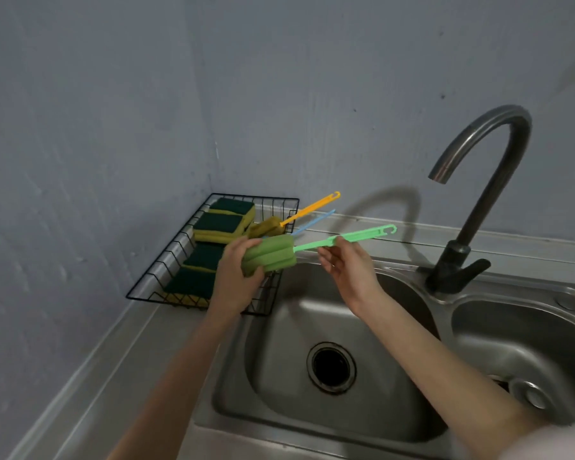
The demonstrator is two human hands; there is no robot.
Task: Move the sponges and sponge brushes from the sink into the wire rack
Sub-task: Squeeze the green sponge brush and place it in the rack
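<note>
A green sponge brush (273, 252) is held above the right edge of the black wire rack (153, 270). My left hand (238, 273) grips its foam head and my right hand (346, 263) pinches its green handle. In the rack lie several green-and-yellow sponges (218, 225), a yellow sponge brush (268, 227) with an orange handle, and a blue-handled brush (312, 222) whose head is hidden behind the green one. The handles of both stick out over the rack's right side.
The steel left sink basin (279, 327) with its round drain (331, 366) lies below my hands. A second basin (512, 336) is at the right. A dark curved faucet (478, 200) rises behind the sink. Grey walls meet behind the rack.
</note>
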